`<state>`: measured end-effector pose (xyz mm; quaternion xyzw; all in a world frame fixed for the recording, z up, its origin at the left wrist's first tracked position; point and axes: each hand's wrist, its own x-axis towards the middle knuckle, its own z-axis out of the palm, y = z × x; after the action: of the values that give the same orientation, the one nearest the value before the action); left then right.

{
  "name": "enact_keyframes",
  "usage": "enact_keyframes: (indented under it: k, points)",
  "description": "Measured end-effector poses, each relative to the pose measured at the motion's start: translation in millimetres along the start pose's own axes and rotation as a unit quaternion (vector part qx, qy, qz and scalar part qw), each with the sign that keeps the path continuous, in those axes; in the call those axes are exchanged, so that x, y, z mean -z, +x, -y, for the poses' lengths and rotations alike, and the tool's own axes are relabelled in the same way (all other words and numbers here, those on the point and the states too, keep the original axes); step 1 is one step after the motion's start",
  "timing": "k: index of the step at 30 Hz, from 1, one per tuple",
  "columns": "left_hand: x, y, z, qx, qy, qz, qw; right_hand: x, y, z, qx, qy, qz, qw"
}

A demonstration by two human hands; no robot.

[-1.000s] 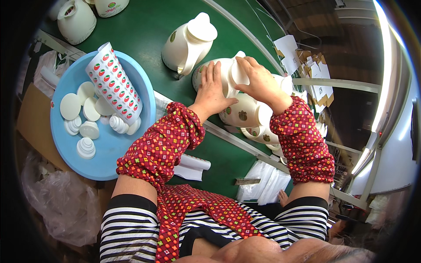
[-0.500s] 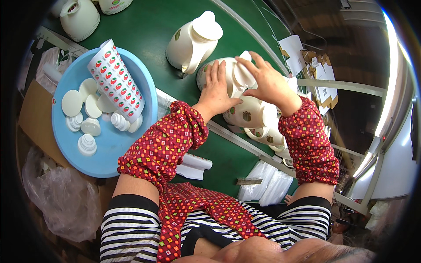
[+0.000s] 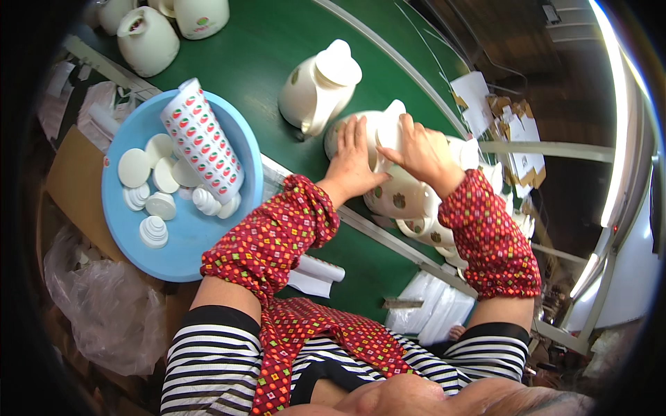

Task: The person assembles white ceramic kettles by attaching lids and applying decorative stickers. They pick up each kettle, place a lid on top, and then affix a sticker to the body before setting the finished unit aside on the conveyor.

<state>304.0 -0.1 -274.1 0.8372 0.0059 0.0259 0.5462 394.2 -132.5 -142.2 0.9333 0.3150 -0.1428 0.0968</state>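
Note:
A cream thermos jug [image 3: 336, 138] stands on the green bench between my hands. My left hand [image 3: 352, 166] lies along its near side, fingers together and thumb spread, steadying it. My right hand [image 3: 431, 156] is closed around the right side of the white lid [image 3: 390, 132], thumb towards me. Part of the lid and jug is hidden behind the fingers. Just beyond, to the left, another cream jug [image 3: 312, 97] stands upright with its white lid on. Close to my right forearm, more jugs with printed motifs [image 3: 402, 197] stand in a row.
To the left, a light blue basin [image 3: 253, 197] holds white discs, stepped white plugs and a curled sticker sheet [image 3: 202, 142]. More jugs [image 3: 149, 41] stand at the far left. Clear plastic bags [image 3: 430, 301] and a paper roll [image 3: 316, 274] lie near me. A metal rail [image 3: 378, 232] crosses the bench.
My right hand's fingers have drawn in from a spread grasp and closed around the lid, turning slightly. My left hand stays on the jug. The whole view has shifted a little.

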Motion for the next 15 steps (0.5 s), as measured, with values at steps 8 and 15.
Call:
enact_keyframes:
  k: [8,15]
  points:
    - [-0.1,-1.7,-7.5,0.028,-0.008,0.028,0.999,-23.5,7.1,-8.9,0.130,0.019,-0.125,0.983]
    - [-2.4,-1.4,1.5,0.032,-0.012,0.032,0.999,-22.8,1.3,29.5,-0.002,0.057,-0.147,0.988]
